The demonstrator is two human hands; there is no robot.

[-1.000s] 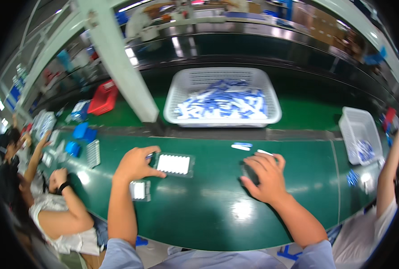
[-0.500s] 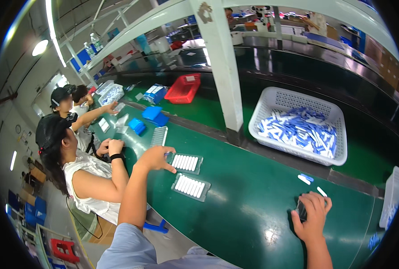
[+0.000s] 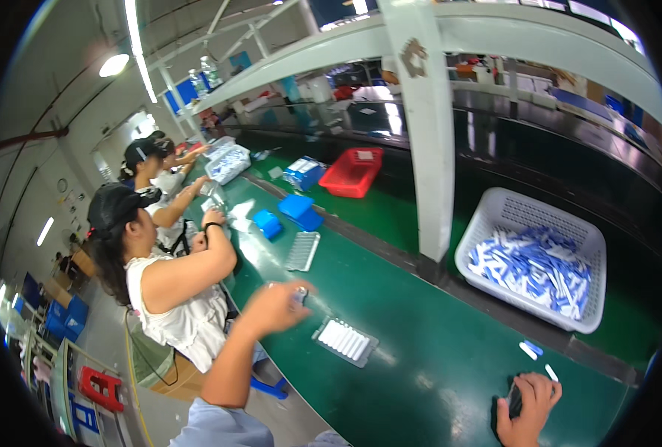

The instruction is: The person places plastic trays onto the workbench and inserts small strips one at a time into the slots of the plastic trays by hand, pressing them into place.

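Right hand (image 3: pixel 528 406) sat low on the green desk (image 3: pixel 420 350), fingers curled over a small dark object (image 3: pixel 515 401). Left hand (image 3: pixel 275 304) was raised and blurred, pinching something small; can't tell what. One filled tray (image 3: pixel 345 340) lay just right of and below it, long axis diagonal; left hand nearer. One empty tray (image 3: pixel 302 251) further back. One white basket (image 3: pixel 532 268) of blue-white pieces far right.

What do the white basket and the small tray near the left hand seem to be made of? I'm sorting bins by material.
White basket: looks like moulded plastic, matt, with perforated lattice walls and a rounded rim. Small tray: probably thin clear or greyish plastic with a glossy edge, holding a row of white pieces; its exact material is hard to tell. The left hand is blurred above the green belt.
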